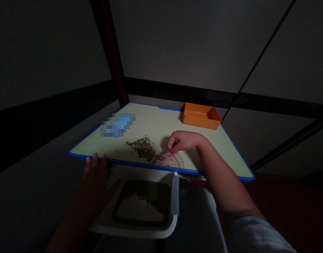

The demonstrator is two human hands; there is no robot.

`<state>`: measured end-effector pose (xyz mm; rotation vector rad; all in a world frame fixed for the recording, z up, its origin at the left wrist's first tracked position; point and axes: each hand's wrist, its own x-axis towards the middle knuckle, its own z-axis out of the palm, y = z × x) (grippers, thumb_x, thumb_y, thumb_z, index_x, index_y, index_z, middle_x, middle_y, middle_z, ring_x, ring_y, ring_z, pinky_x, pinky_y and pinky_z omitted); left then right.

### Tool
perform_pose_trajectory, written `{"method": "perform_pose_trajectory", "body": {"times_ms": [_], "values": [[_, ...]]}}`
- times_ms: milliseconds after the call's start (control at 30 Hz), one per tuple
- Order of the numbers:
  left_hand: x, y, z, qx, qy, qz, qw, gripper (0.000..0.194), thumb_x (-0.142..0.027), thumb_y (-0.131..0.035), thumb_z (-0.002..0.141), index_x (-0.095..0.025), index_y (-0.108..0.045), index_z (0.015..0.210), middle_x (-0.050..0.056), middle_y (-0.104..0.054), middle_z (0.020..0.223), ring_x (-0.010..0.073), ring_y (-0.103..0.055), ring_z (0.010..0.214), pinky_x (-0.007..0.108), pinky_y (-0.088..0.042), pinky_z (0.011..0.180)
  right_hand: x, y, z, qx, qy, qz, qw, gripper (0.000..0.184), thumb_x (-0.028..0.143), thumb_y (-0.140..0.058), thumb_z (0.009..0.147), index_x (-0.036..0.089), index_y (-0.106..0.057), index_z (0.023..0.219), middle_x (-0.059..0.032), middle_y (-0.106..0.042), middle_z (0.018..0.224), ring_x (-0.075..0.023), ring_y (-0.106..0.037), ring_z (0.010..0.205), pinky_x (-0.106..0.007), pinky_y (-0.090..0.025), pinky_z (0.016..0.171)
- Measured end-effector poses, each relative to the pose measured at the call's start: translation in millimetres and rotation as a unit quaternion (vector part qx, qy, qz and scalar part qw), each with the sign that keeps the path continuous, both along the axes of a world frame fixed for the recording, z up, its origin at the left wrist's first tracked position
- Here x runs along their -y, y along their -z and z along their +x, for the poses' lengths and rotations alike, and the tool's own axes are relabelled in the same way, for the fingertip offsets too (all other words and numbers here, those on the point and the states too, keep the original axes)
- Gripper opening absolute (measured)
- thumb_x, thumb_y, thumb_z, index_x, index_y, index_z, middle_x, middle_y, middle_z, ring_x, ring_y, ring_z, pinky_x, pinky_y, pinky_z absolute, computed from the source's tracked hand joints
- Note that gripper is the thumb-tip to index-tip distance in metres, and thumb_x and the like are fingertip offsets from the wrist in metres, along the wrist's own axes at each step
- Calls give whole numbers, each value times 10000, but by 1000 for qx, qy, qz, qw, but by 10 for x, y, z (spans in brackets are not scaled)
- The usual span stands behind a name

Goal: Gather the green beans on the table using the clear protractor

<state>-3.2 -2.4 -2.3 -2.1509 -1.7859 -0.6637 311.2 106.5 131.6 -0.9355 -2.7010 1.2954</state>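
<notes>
A loose heap of small dark-green grains, which look like mung beans (144, 148), lies on a pale board (161, 121) with a blue rim. Just right of the heap, my right hand (184, 140) is curled with thumb and fingertips pinched low over a pink printed arc; whatever is in the pinch is hidden. Below the board's front edge stands a white container (130, 230) holding more of the green grains (153, 191). My left hand (97, 182) is spread in shadow along its left side, fingertips at the board's blue edge.
An orange open box (199, 119) sits at the board's back right. At the back left lies a blurred blue item (118, 124). Dark walls close in behind the board and to its left. The wearer's lap is under the container.
</notes>
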Motion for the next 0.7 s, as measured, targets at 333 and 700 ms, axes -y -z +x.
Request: {"method": "perform_pose_trajectory", "body": {"times_ms": [333, 700], "values": [[2, 15, -1, 8, -5, 5, 1000, 863, -554, -412, 754, -92, -81, 1404, 243, -115, 1522, 384, -51, 1416, 607, -261, 1090, 5, 11, -15, -2, -8, -4, 1000, 196, 280, -599, 716, 119, -602, 605, 76, -431, 484, -57, -344, 502, -217, -272, 553], [-16, 36, 0, 8, -21, 11, 1000, 900, -643, -359, 735, -69, -143, 1393, 265, -179, 1501, 389, -84, 1411, 596, -280, 1086, 25, 9, -34, 12, -14, -1, 1000, 216, 305, -615, 736, 112, -628, 639, 63, -455, 501, -64, -377, 517, -234, -286, 565]]}}
